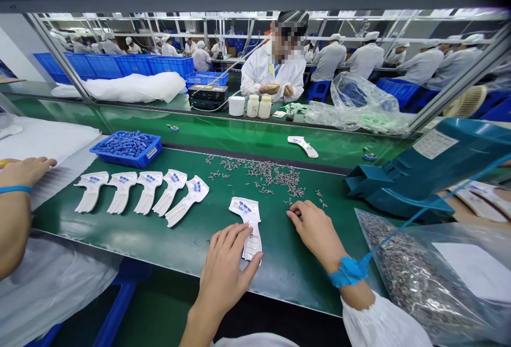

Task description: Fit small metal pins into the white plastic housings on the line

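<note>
White plastic piece seemingly under left hand (right hand near)

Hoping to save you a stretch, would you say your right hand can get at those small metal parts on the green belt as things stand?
Probably yes: the right hand rests on the green conveyor belt just below the scattered small metal parts, and nothing appears to stand between them.
</note>
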{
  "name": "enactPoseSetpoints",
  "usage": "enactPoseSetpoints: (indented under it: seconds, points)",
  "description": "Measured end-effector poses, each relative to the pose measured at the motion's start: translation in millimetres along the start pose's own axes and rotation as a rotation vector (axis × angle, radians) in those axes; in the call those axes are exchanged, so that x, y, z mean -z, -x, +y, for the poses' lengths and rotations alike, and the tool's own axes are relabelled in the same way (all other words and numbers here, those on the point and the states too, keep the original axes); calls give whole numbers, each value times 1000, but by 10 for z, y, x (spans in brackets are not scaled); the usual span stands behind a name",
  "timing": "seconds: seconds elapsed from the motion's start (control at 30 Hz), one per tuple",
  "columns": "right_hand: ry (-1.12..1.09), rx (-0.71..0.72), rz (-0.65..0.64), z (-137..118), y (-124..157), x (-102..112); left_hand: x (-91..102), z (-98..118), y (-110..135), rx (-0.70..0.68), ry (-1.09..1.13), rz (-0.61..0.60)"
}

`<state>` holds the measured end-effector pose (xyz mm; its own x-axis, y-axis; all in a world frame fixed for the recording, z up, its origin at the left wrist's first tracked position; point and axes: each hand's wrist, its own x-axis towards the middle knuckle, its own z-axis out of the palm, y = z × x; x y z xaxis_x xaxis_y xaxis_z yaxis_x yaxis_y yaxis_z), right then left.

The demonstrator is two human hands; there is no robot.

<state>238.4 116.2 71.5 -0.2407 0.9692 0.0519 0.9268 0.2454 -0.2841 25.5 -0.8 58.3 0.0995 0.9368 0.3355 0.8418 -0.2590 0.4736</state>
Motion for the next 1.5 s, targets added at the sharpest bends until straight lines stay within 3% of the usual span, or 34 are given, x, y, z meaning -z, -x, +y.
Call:
enactPoseSetpoints:
  seconds: [0.17, 0.37, 0.5, 0.73, 1.07, 1.27, 1.5]
  points:
    - [-42, -2, -53, -41, 21, 100, 6, 7, -2, 3, 6, 9]
    - [-474, 82, -247, -351, 223, 254, 20, 18, -12, 15, 12, -26]
    - [-605, 166, -357, -574, 304, 220, 20, 24, -10, 7, 16, -21]
    - [-637, 166, -322, -649, 312, 70, 5, 20, -1, 7, 24, 0]
    - [-592, 105, -310, -660, 254, 76, 22, 26, -3, 15, 28, -15]
    - [-565, 142, -360, -671, 210, 137, 49, 35, -3, 23, 37, -28]
    - [-568, 77, -428, -673, 63, 67, 22, -7, 0, 71, 107, -19]
